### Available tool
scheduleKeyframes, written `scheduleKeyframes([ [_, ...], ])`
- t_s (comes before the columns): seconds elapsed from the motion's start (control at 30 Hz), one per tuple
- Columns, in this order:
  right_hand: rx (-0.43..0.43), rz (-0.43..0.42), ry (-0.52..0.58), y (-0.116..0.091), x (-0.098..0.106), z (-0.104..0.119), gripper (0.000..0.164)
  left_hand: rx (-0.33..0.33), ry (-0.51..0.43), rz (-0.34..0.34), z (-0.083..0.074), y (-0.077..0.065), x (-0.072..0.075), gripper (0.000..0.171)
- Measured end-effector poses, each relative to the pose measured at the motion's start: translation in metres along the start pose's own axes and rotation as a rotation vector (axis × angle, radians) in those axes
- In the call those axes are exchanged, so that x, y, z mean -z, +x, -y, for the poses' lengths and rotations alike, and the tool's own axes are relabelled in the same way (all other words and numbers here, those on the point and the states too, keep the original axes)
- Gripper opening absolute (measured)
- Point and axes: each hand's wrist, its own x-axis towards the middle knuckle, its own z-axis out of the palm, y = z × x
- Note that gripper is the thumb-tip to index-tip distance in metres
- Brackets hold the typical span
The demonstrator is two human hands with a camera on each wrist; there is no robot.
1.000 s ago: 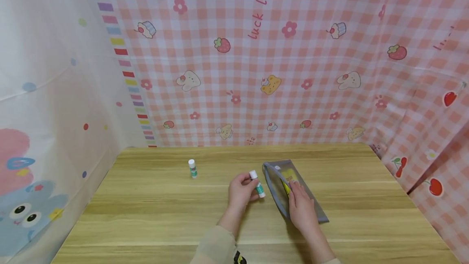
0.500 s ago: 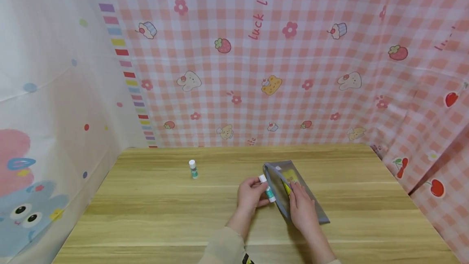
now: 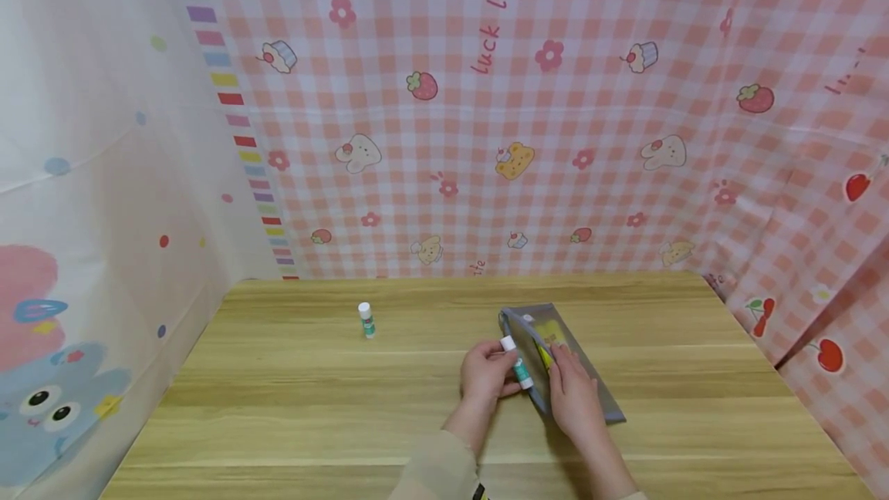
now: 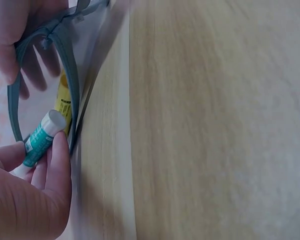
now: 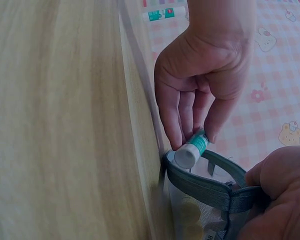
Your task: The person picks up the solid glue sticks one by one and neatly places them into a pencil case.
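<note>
A glue stick (image 3: 518, 365) with a white cap and green label is pinched between the thumb and fingers of my left hand (image 3: 486, 373). It sits right at the open mouth of a grey mesh zip pouch (image 3: 603, 384). My right hand (image 3: 573, 392) grips the pouch's upper rim and holds the mouth apart. Inside the pouch lies a yellow item (image 4: 64, 102), partly hidden by the glue stick and the rim. In the right wrist view, the end of the held glue stick (image 5: 191, 151) is over the pouch's zipper edge (image 5: 200, 187).
A second glue stick (image 3: 366, 321) stands on the wooden table (image 3: 292, 392) to the left, apart from both hands. Behind the table hangs a pink checked cloth (image 3: 444, 137), with a white dotted cloth (image 3: 139, 176) at the left.
My left hand has carried the glue stick rightward and slightly nearer, from beside the pouch to its mouth. My right hand and the pouch have stayed in place.
</note>
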Motion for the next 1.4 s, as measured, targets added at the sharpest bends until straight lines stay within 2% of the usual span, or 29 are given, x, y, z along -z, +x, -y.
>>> scheduleKeyframes([
  [0.37,-0.007,0.004,0.004,0.0,0.001,0.0,0.04,0.022,0.097,-0.063,-0.001,0.005,-0.011,0.021],
  [0.77,-0.017,0.008,0.004,0.001,0.0,-0.001,0.04,0.026,0.211,-0.083,-0.001,0.009,-0.015,0.015],
  [1.07,-0.004,-0.007,0.0,0.0,0.0,-0.001,0.039,0.037,0.224,-0.07,-0.001,0.008,-0.016,0.022],
  [1.4,-0.016,0.0,0.002,0.0,0.0,-0.002,0.04,0.047,0.18,-0.055,-0.004,0.004,-0.015,0.025],
])
